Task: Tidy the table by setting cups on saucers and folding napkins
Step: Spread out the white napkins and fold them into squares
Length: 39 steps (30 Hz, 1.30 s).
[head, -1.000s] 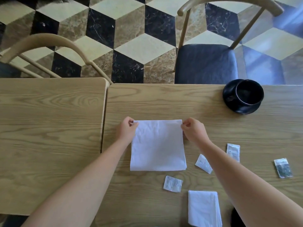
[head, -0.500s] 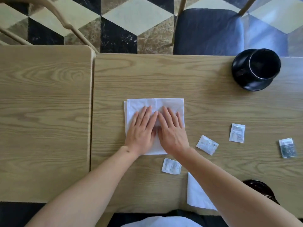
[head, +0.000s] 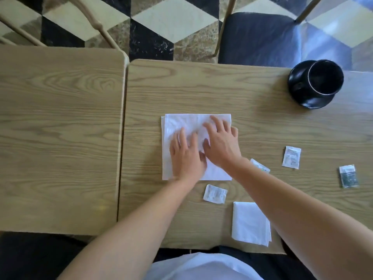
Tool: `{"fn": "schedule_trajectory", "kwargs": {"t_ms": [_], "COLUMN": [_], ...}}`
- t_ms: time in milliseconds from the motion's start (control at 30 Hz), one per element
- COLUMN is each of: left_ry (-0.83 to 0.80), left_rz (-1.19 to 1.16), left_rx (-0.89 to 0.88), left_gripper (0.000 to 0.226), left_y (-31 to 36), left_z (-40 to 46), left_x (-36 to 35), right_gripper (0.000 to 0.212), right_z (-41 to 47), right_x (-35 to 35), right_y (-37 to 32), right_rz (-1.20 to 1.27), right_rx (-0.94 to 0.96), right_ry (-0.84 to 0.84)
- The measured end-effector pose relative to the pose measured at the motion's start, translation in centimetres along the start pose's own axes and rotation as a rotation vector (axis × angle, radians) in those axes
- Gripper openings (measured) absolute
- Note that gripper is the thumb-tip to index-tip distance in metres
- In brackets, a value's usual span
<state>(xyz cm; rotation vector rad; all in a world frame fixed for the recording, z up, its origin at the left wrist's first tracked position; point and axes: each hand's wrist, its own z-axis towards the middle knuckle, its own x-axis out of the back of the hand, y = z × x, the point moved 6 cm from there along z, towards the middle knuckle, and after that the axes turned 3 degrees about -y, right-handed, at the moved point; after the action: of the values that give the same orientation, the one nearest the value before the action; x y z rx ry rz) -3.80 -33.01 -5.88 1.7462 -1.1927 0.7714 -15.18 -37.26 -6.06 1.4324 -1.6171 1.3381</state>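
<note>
Pressing flat on the desk (head: 201, 87), both hands lie on the white napkin (head: 177, 126), which sits folded over once near the middle of the right-hand desk, its upper layer a little short of the lower one along the left edge. The left hand (head: 186, 156) and the right hand (head: 221, 144) each have a wide, flat grip: fingers straight and spread, holding nothing, only bearing down on the paper, the right one's outer fingers just past the napkin's right edge.

Risks, as I judge them, from the biggest thing down. The desk is smooth wood, so uneven pressure from the two palms could slide the whole napkin instead of creasing it. The napkin's layers are already a bit offset; smoothing outward from the grip could drag the top layer further and set a crooked crease. Far up and right of the grip, the black cup (head: 325, 77) already stands on its saucer (head: 314, 102), close to the desk's far edge; a careless reach there could knock it. Below the right forearm lies a second folded napkin (head: 250, 223), which the arm could brush askew. Smallest, the sachets (head: 215, 194) just below and right of the grip could be swept along.
</note>
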Motion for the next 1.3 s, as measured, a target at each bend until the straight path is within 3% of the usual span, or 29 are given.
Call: {"fn": "schedule_trajectory", "kwargs": {"t_ms": [100, 167, 233, 367, 500, 633, 767, 900, 1067, 1200, 1300], "left_ry": [0.091, -0.062, -0.258, -0.375, -0.200, 0.028, -0.058, -0.147, -0.067, 0.068, -0.008], "left_rz": [-0.805, -1.284, -1.585, -1.729, -1.650, -1.627, -1.567, -1.429, -1.433, -1.191, -1.149], "left_rx": [0.649, 1.070, 1.194, 1.214, 1.266, 1.262, 1.230, 1.111, 0.878, 0.721, 0.571], "left_gripper": [0.028, 0.022, 0.019, 0.018, 0.013, 0.007, 0.008, 0.015, 0.020, 0.042, 0.045], "left_y": [-0.3, 0.4, 1.7, 1.8, -1.5, -5.7, -8.9, -10.5, -10.4, -10.6, -10.2], "left_z": [-4.0, -6.6, -8.0, -8.8, -8.7, -8.5, -8.0, -8.2, -8.3, -8.9, -9.2], "left_x": [0.1, -2.4, -3.8, -5.2, -4.9, -3.6, -3.3, -2.5, -0.9, 1.3, 1.9], "right_gripper": [0.047, 0.045, 0.043, 0.037, 0.048, 0.039, 0.023, 0.040, 0.016, 0.029, 0.022], "right_z": [2.6, 4.0, 4.8, 5.0, 3.4, -2.2, -10.0, -12.7, -13.7, -14.3, -15.2], "right_x": [3.5, 4.1, 4.0, 3.7, 3.7, 2.3, -1.4, -3.7, -2.8, -0.8, 0.7], "right_y": [1.7, 2.6, 2.9, 2.7, 2.9, 5.6, 6.9, 6.9, 5.9, 4.8, 4.2], "right_rz": [0.009, -0.018, -0.089, -0.153, 0.050, 0.461, 0.518, 0.649, 1.047, 1.253, 1.359], "right_rx": [-0.124, -0.182, -0.202, -0.202, -0.286, -0.580, -0.732, -0.759, -0.829, -0.761, -0.749], "right_ry": [0.037, -0.077, -0.193, -0.255, -0.136, -0.062, -0.190, -0.288, -0.229, -0.189, -0.131]}}
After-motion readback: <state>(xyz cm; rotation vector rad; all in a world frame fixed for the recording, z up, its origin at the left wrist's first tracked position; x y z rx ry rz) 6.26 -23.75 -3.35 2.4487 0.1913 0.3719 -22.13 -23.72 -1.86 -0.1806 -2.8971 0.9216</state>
